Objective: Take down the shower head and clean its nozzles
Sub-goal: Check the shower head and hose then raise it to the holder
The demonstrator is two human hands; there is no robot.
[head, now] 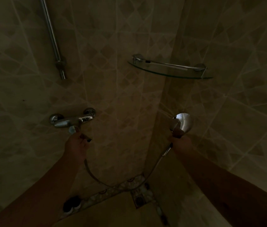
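You are holding the shower head (183,122) off its rail (51,35), your right hand (181,140) wrapping its handle. Your left hand (76,144) is pinching the mixer tap's lever (72,129); the nozzle cleaning is still waiting.

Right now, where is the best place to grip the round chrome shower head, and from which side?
Grip the shower head by its handle below the dome, from underneath, as the right hand does; the polished dome looks slippery.
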